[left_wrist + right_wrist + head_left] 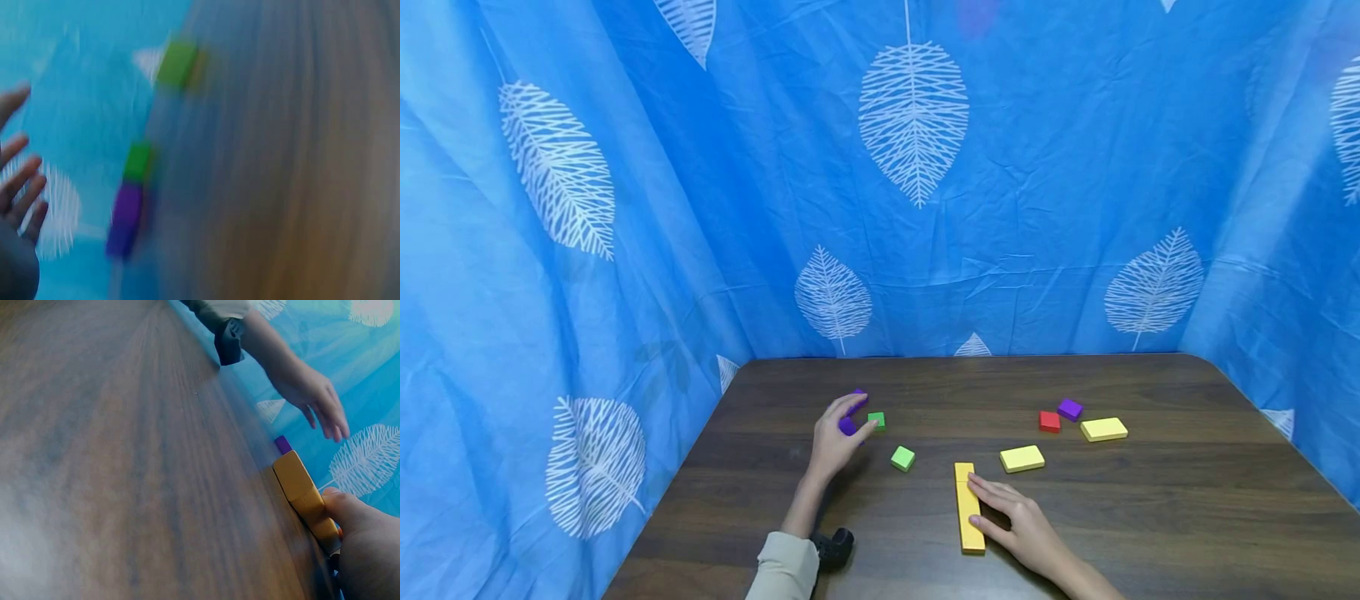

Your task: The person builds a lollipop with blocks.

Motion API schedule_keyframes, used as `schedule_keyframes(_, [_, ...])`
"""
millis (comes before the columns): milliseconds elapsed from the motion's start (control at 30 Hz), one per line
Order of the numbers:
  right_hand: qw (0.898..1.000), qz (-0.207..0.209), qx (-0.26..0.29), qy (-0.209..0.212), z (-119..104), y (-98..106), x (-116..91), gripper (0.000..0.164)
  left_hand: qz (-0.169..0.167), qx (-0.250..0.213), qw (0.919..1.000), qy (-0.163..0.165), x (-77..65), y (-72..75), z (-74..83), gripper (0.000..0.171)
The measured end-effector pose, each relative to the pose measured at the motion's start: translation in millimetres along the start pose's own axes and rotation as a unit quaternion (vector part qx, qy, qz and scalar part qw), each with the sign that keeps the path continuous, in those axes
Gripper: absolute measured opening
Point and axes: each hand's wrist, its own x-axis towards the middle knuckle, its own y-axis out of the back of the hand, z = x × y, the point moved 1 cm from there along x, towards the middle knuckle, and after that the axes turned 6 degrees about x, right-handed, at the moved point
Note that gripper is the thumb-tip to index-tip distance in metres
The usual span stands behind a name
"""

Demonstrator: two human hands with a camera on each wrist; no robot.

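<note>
The left hand (835,442) is up over the purple piece (847,426), and the hand hides part of it. Its grip is wide and has nothing in it. A green block (877,422) is just beside the purple piece, and another green block (902,458) is nearer the person. The right hand (1021,533) touches the orange-yellow bar (970,521), with its thumb and fingers apart along the right side. That grip is wide too. The bar lies flat on the brown worktop (715,517) and has a line across it near the far end. To the right are two pale yellow blocks (1022,458), a red block (1049,422) and a small purple block (1070,409).
</note>
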Motion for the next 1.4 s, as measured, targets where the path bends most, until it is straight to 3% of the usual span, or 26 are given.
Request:
schedule_keyframes(200, [1.000,0.001,-0.001,0.000,0,1,0,0.043,-0.064,0.033,0.9966,0.039,-8.1,15.9,-32.1,0.065])
schedule_keyframes(433, [1.000,0.002,-0.002,-0.004,-1,0,1,0.044,-0.137,0.074,0.9819,0.108,-18.0,18.9,-45.0,0.073])
schedule_keyframes(833, [1.000,0.007,-0.001,0.001,0,0,0,0.045,-0.142,0.107,0.9798,0.092,-18.2,16.9,-51.5,0.064])
schedule_keyframes(1000, [1.000,0.001,0.001,-0.012,0,0,0,0.045,-0.142,0.108,0.9810,0.076,-15.9,17.4,-45.6,0.064])
schedule_keyframes(1167, [1.000,0.002,0.005,-0.011,2,0,-1,0.045,-0.122,0.091,0.9874,0.042,-8.7,12.9,-26.8,0.062])
schedule_keyframes(1400, [1.000,0.006,0.010,-0.004,2,-1,-1,0.045,-0.093,0.077,0.9927,0.007,-1.0,-18.3,15.2,0.061])
